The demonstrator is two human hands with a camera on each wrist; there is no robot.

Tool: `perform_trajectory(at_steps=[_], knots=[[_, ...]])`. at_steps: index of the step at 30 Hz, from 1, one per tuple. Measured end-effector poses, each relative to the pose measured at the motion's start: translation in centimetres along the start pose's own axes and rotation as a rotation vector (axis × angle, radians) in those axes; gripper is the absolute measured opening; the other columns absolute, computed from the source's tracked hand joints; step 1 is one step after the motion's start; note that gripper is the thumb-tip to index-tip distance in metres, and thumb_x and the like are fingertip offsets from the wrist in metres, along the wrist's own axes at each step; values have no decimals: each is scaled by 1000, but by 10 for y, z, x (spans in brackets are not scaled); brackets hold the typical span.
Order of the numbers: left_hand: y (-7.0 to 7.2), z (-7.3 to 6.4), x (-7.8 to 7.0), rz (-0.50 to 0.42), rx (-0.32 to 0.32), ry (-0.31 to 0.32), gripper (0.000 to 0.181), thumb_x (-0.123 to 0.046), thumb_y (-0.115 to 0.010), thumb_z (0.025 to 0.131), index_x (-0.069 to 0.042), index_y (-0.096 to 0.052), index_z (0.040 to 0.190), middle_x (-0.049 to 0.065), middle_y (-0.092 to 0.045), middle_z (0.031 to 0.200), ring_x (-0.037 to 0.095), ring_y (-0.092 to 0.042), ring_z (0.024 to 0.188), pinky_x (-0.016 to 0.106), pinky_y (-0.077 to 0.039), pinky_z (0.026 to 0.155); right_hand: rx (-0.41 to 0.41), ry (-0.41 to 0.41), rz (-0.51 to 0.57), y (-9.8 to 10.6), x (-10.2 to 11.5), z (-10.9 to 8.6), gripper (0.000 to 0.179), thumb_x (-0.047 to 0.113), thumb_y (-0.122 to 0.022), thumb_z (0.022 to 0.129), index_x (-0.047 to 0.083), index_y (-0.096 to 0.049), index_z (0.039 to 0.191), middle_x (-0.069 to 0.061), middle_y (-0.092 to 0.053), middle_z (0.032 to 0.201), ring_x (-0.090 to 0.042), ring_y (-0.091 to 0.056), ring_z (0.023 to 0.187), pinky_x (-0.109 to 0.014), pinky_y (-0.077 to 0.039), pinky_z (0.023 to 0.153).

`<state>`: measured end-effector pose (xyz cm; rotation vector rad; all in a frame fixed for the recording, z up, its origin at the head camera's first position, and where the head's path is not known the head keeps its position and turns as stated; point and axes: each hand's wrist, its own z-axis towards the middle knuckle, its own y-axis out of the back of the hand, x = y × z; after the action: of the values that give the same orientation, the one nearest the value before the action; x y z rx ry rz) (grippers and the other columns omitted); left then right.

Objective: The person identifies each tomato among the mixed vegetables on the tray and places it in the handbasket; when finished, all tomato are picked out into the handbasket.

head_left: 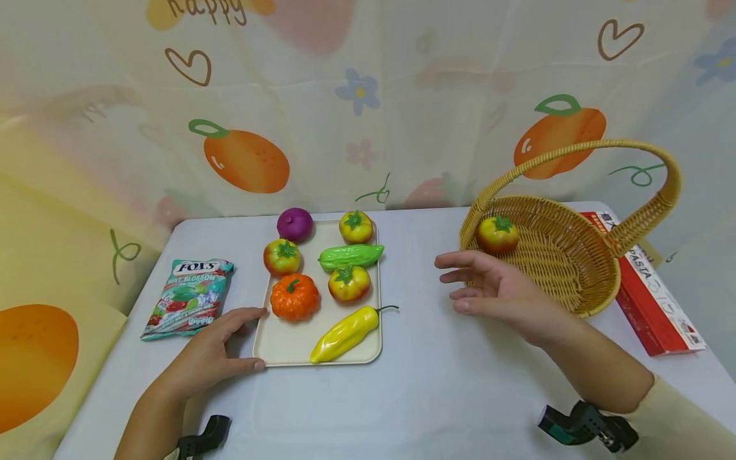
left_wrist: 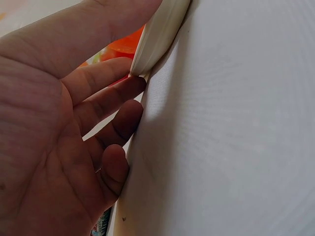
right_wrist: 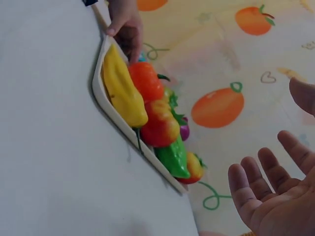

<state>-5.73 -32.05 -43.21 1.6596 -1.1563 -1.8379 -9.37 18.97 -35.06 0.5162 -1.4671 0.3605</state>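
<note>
My left hand [head_left: 209,354] rests against the left edge of a cream tray [head_left: 351,354], thumb near its front corner. On the tray lie a yellow pepper [head_left: 345,334], an orange pumpkin [head_left: 294,298], a bumpy green bitter gourd [head_left: 351,256], a purple onion [head_left: 295,225] and three red-yellow tomatoes [head_left: 349,283]. My right hand [head_left: 506,294] hovers with spread fingers and nothing in its grasp, in front of a wicker basket [head_left: 552,255]. One tomato [head_left: 498,234] sits inside that basket at its left side. In the right wrist view the fingers [right_wrist: 270,169] look relaxed.
A teal FOX'S candy bag [head_left: 190,297] lies left of the tray. To the basket's right is a red and white pasta box [head_left: 655,300]. The basket's tall handle [head_left: 598,145] arches above it. A printed cloth [head_left: 402,128] hangs behind the white table [head_left: 425,409].
</note>
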Motion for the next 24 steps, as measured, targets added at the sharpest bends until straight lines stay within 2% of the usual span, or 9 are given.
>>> perform_trajectory(at_steps=[13, 16, 20, 24], knots=[[0, 0, -1, -9, 5, 11, 83, -37, -99, 76, -21, -60, 149, -1, -64, 131, 20, -54, 112, 30, -52, 94, -1, -74, -4, -24, -17, 27, 59, 10, -79, 96, 9, -56, 150, -7, -52, 155, -46, -46, 143, -32, -54, 103], [0, 0, -2, -11, 6, 12, 84, -36, -99, 76, -20, -60, 149, 1, -64, 133, 21, -54, 112, 30, -52, 95, -8, -85, -8, -29, -22, 33, 58, 12, -80, 95, 12, -58, 149, -5, -54, 154, -44, -48, 143, -35, -53, 106], [0, 1, -2, -9, 8, 12, 83, -36, -99, 76, -20, -60, 149, 2, -64, 136, 21, -55, 113, 30, -52, 96, -15, -107, -31, -34, -26, 42, 56, 16, -80, 96, 17, -59, 149, -3, -55, 154, -37, -51, 142, -45, -49, 110], [1, 1, -1, -3, 10, 9, 84, -35, -99, 76, -19, -60, 149, 3, -64, 137, 21, -55, 113, 30, -53, 96, -11, -134, -37, -37, -32, 53, 58, 19, -79, 97, 17, -57, 151, -7, -52, 158, -32, -52, 141, -50, -47, 111]])
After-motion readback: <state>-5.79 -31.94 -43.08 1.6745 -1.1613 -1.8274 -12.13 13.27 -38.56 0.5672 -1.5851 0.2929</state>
